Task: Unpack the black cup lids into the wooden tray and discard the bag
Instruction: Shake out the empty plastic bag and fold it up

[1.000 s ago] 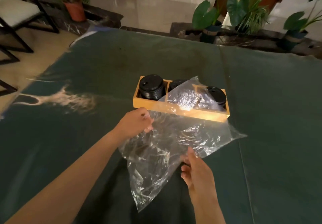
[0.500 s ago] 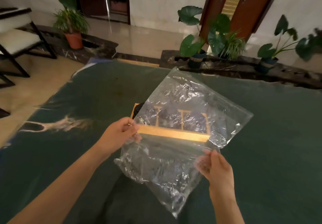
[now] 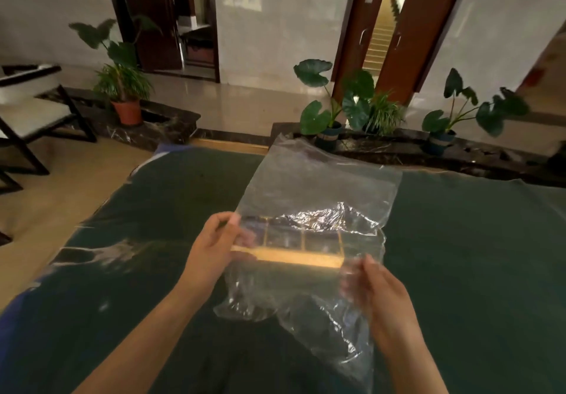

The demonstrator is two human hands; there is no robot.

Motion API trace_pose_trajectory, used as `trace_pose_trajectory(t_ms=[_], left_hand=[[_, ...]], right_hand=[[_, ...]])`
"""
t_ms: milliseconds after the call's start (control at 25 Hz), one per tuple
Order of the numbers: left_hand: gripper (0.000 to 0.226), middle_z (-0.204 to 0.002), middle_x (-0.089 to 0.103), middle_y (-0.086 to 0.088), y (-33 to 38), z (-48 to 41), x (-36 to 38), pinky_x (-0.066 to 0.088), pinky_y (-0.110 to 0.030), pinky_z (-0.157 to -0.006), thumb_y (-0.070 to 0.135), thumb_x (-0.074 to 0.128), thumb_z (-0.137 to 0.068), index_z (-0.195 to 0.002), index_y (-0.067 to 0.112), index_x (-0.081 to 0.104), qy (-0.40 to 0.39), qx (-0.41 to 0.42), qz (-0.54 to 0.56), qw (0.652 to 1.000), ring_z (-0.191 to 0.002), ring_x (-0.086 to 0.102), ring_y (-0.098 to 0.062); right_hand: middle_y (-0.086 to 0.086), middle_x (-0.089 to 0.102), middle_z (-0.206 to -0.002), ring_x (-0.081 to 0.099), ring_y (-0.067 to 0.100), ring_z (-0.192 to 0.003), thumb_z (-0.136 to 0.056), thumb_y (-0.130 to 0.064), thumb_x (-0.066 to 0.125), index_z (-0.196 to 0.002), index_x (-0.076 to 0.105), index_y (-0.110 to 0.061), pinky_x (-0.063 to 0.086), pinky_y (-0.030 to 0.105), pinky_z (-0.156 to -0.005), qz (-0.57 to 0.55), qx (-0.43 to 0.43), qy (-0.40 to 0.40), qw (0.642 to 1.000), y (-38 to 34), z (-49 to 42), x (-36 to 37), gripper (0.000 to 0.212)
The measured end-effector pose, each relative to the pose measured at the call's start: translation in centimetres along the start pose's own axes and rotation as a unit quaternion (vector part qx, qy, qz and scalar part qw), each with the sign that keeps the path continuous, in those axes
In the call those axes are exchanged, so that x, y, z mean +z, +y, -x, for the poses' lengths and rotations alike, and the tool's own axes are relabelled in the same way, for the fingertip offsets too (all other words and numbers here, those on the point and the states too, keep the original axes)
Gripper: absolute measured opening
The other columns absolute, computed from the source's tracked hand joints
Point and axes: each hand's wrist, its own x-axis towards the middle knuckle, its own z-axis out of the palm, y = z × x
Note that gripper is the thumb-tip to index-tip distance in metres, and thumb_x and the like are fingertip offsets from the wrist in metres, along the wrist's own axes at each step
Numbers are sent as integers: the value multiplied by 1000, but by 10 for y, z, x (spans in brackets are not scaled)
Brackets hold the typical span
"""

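A clear, crinkled plastic bag [image 3: 318,185] is held up in front of me, spread between both hands. My left hand [image 3: 211,246] pinches its left edge and my right hand [image 3: 379,295] grips its lower right part. Through the plastic I see the wooden tray [image 3: 288,256] on the dark green table, with its dividers showing. The black cup lids [image 3: 281,236] inside it appear only as dark blurred shapes behind the bag.
The dark green table cover [image 3: 474,256] stretches to all sides. Beyond its far edge runs a dark stone ledge with potted plants [image 3: 333,109]. A terracotta pot [image 3: 127,112] and a black-framed chair [image 3: 33,112] stand at the left.
Both hands have lifted the bag off the tray and spread it flat and higher. My view has tilted up, showing more of the room.
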Motion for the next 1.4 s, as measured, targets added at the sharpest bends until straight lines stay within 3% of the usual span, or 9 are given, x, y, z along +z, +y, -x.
trace_pose_trajectory(t_ms=[120,240,400,600,760,880,1040,1240,1400], left_hand=[[40,-104,69,-4,9,10,-11,56,-33,-77,46,39,-90,-117,21,54,-55,-78,-28,995,-95,68,-18],[31,-89,72,-7,13,24,-6,58,-31,-64,42,43,-93,-105,20,61,-78,-131,-84,985,-80,70,-21],[15,-76,69,-10,22,23,8,54,-25,-52,17,51,-93,-92,6,62,-9,-88,0,996,-64,67,-17],[12,-73,66,-5,10,22,-11,52,-25,-58,12,51,-92,-85,8,61,32,-33,21,999,-65,63,-14],[9,-85,70,-5,-6,32,-33,56,-31,-67,14,58,-86,-91,14,66,-94,-80,16,992,-78,66,-22],[45,-110,68,-12,5,21,-43,54,-44,-82,43,54,-79,-114,16,62,-132,-109,37,985,-98,67,-28],[70,-111,70,-12,39,-8,-24,55,-42,-85,68,37,-77,-120,18,59,-226,-139,10,964,-103,66,-29],[33,-105,74,-8,53,-36,-13,59,-28,-69,27,44,-95,-125,19,55,-182,-118,50,975,-95,70,-23],[31,-112,71,-6,49,-44,-26,58,-28,-72,26,40,-96,-126,26,50,-153,-84,131,976,-102,68,-23]], right_hand=[[0,72,-70,59,8,-54,-99,-27,42,-94,64,-12,51,21,-53,-49,-66,24,996,-30,0,3,28],[-2,70,-73,53,7,-49,-100,-29,38,-94,63,-18,46,21,-49,-37,-112,39,992,-46,-6,6,27],[-3,69,-76,54,7,-53,-99,-33,40,-104,66,-19,48,21,-53,-45,-132,35,990,-53,-9,7,30],[-8,62,-57,56,7,-54,-98,-27,44,-70,63,-22,47,30,-65,-47,-182,69,980,-65,-12,-9,34],[-3,64,-59,53,9,-51,-99,-26,41,-65,67,-24,46,24,-56,-53,-156,42,985,-65,-12,-10,42],[2,70,-70,53,12,-53,-100,-27,39,-86,68,-15,48,19,-50,-46,-127,-12,991,-64,-10,-12,34],[-1,71,-70,50,13,-50,-100,-25,38,-107,58,0,46,21,-48,7,-92,-104,990,-61,-9,-2,33],[5,75,-97,69,18,-79,-91,-44,44,-116,59,-13,56,27,-68,30,-30,-159,986,-57,-1,-4,43],[13,73,-104,72,24,-89,-80,-51,50,-111,66,-12,57,33,-69,76,48,-170,981,-31,17,-31,53]])
